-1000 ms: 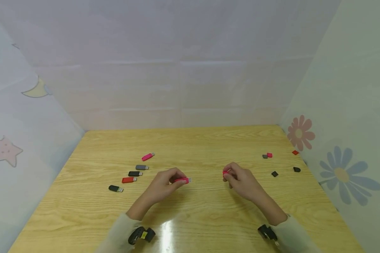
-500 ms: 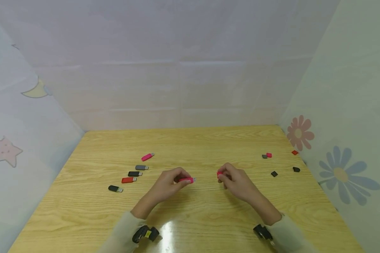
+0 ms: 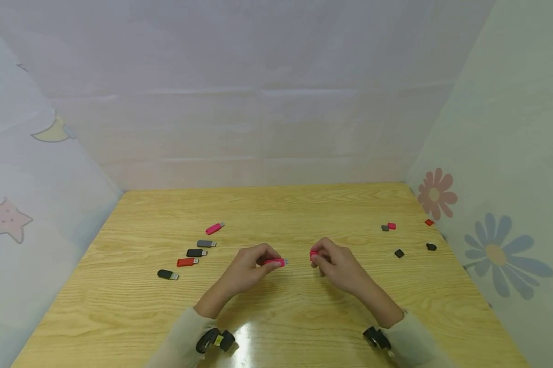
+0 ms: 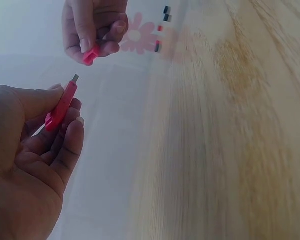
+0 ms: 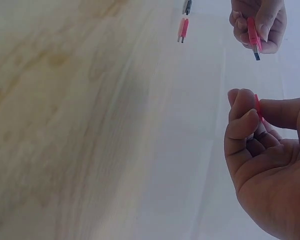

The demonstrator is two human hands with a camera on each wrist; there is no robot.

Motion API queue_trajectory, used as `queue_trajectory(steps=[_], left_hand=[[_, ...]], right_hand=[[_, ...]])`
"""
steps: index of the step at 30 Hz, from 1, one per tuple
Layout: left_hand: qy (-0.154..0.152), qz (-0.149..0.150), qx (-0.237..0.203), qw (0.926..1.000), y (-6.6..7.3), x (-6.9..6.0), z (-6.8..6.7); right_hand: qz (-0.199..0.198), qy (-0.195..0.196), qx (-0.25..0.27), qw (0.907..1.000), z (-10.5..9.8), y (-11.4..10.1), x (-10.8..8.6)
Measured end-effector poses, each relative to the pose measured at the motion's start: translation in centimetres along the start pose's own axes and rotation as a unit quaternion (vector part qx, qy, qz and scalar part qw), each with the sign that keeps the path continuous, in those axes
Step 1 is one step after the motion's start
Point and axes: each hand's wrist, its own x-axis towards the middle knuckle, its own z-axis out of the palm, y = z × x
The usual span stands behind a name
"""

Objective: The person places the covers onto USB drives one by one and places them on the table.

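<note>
My left hand [image 3: 251, 268] pinches a pink-red USB stick [image 4: 63, 106] between thumb and fingers; its bare metal plug points toward the right hand. Across a small gap, my right hand [image 3: 338, 265] pinches a matching pink-red cap [image 4: 91, 54] by its sides. In the left wrist view the cap's open end faces the plug. Only a thin edge of the cap shows between thumb and fingers in the right wrist view, where the stick [image 5: 253, 35] appears above it. Stick and cap are apart, both held above the wooden table [image 3: 276, 214].
Uncapped USB sticks lie in a slanting column at left: pink [image 3: 214, 228], grey [image 3: 206, 244], black [image 3: 196, 253], red [image 3: 187, 261] and a rounded black one [image 3: 168, 274]. Several loose caps, including a pink cap [image 3: 392, 226] and a black cap [image 3: 399, 253], lie at right.
Both hands have moved inward, the left to the right with the USB stick and the right to the left with the cap, so the gap has narrowed. The things on the table have stayed put.
</note>
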Motion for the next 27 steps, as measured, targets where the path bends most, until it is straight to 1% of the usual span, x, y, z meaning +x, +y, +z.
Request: queue_trajectory(steps=[10, 22, 27], left_hand=[[-0.003, 0.007, 0.0, 1.0, 0.3, 0.3, 0.2], [-0.007, 0.007, 0.005, 0.9999, 0.7, 0.7, 0.7], [-0.007, 0.018, -0.004, 0.9998, 0.8, 0.7, 0.8]], right_hand=[[0.007, -0.004, -0.005, 1.0, 0.2, -0.6, 0.1], [0.003, -0.019, 0.012, 0.9997, 0.7, -1.1, 0.2], [0.0, -0.023, 0.017, 0.9996, 0.8, -1.4, 0.1]])
